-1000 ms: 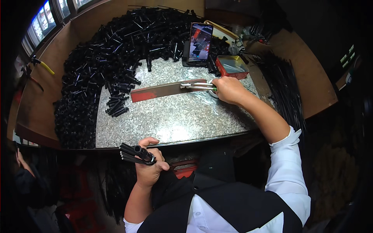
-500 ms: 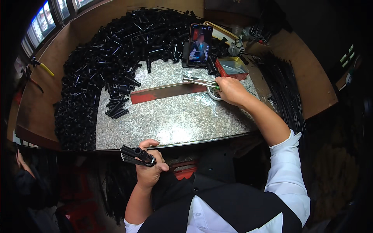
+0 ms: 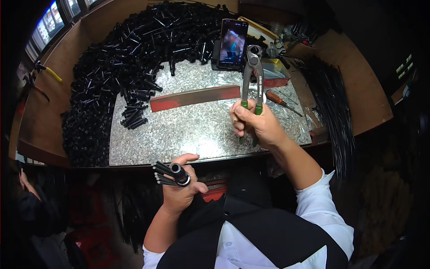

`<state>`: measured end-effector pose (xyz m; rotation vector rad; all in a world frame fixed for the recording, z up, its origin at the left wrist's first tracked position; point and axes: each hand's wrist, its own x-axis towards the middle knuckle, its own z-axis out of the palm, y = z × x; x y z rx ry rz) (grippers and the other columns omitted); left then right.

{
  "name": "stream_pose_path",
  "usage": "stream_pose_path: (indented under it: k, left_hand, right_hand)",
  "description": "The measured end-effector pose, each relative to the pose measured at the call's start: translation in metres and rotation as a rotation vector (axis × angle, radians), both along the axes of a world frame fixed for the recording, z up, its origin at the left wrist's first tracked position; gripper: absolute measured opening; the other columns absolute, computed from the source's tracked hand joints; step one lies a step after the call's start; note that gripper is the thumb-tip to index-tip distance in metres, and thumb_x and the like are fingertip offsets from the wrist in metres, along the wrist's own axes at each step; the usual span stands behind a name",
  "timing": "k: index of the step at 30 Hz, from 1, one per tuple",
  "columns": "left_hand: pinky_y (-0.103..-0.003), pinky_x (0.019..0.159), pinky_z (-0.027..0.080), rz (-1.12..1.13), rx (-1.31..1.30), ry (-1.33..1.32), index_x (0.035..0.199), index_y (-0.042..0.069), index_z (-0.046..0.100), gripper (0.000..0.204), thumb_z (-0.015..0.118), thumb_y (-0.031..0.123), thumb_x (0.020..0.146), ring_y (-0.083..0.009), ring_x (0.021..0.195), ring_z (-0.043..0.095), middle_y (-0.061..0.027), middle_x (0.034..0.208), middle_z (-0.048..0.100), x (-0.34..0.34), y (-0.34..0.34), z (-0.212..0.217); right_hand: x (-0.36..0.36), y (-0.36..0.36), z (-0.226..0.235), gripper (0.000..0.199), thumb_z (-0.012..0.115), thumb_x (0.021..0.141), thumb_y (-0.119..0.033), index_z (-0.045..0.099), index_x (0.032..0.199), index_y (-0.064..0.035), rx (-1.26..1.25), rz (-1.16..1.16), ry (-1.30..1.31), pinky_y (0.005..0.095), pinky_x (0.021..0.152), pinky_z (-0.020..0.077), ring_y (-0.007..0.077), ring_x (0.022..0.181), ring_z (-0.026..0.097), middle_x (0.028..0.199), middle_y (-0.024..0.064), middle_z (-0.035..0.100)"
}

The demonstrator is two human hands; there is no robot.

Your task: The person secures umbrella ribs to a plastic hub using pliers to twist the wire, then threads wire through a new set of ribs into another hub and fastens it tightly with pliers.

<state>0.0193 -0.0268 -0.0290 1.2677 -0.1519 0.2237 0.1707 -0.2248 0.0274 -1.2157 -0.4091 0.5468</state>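
My left hand [image 3: 181, 193], at the near edge of the worktop, is closed round a short black tube [image 3: 179, 173] and several thin black rods [image 3: 163, 175]. Its forefinger and thumb stick out to the right. Over the right part of the worktop, my right hand [image 3: 263, 124] grips a pair of pincers [image 3: 253, 71] by the green handles, jaws pointing away from me. Whether the jaws hold anything I cannot tell. Behind the pincers, a round white dish [image 3: 263, 97] is partly hidden. A straight bar [image 3: 195, 99], red and dark, lies left of my right hand.
A large heap of black tubular parts [image 3: 134, 49] covers the far and left sides. At the back stands a lit phone [image 3: 232, 45]. A red tin [image 3: 278, 82] and an orange-handled screwdriver [image 3: 275, 97] lie to the right, beside a bundle of long black rods [image 3: 333, 116].
My right hand has come back toward me with the pincers, turning them from pointing left to pointing away, which uncovers the screwdriver. My left hand has shifted slightly right, still holding the tube and rods.
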Motion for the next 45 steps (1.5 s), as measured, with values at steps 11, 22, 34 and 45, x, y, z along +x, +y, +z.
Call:
stream_pose_path:
  k: [11, 22, 34, 45]
  left_hand:
    - [-0.018, 0.053, 0.032, 0.033, 0.193, -0.061, 0.136, -0.003, 0.041, 0.093, 0.084, 0.032, 0.061, -0.0025, 0.052, 0.035, 0.0069, 0.055, 0.038, -0.002, -0.012, 0.007]
    - [-0.016, 0.052, 0.031, 0.068, 0.070, -0.028, 0.136, -0.007, 0.034, 0.093, 0.084, 0.027, 0.065, 0.0002, 0.051, 0.038, 0.0084, 0.054, 0.043, -0.006, 0.000, 0.005]
    - [-0.019, 0.077, 0.045, 0.077, -0.088, 0.005, 0.141, -0.004, 0.022, 0.108, 0.085, 0.031, 0.060, -0.0039, 0.081, 0.057, -0.0001, 0.091, 0.064, -0.009, 0.006, 0.007]
    - [-0.023, 0.083, 0.045, 0.095, 0.015, -0.025, 0.135, -0.004, 0.035, 0.100, 0.082, 0.039, 0.059, -0.0062, 0.092, 0.056, -0.0072, 0.125, 0.052, -0.006, 0.013, -0.003]
  right_hand:
    - [-0.054, 0.046, -0.022, 0.020, 0.058, 0.093, -0.019, 0.056, 0.097, 0.0001, 0.111, 0.099, 0.170, 0.0240, 0.058, 0.0451, 0.0106, 0.064, 0.052, 0.073, 0.0039, 0.054]
    - [-0.065, 0.054, -0.010, 0.007, 0.058, 0.090, -0.007, 0.057, 0.092, -0.0004, -0.159, 0.102, -0.220, 0.0240, 0.063, 0.0454, 0.0093, 0.071, 0.054, 0.092, 0.0053, 0.055]
    - [-0.080, 0.066, -0.017, 0.007, 0.060, 0.087, -0.005, 0.060, 0.092, 0.0006, -0.095, 0.207, -0.406, 0.0291, 0.076, 0.0456, 0.0154, 0.085, 0.057, 0.094, 0.0102, 0.058]
    - [-0.082, 0.071, -0.018, 0.009, 0.060, 0.087, -0.007, 0.060, 0.093, -0.0001, -0.061, 0.205, -0.380, 0.0280, 0.073, 0.0445, 0.0131, 0.083, 0.055, 0.091, 0.0078, 0.058]
